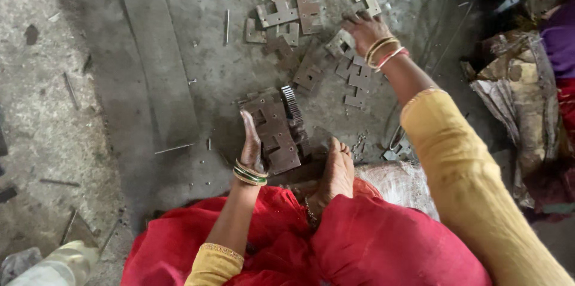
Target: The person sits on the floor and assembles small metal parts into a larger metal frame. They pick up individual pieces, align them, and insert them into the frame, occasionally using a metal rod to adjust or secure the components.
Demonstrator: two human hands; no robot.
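Your left hand [251,142] lies flat, fingers extended, pressing against the stack of notched metal plates [277,133] standing on the floor before your bare foot [336,169]. Your right hand [362,28], arm outstretched, closes its fingers over a loose plate [341,43] among scattered plates [299,7]. A long metal strip [159,64] lies left.

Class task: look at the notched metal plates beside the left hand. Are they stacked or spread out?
Stacked. The metal plates lie in a pile with an on-edge row, the left hand against them.
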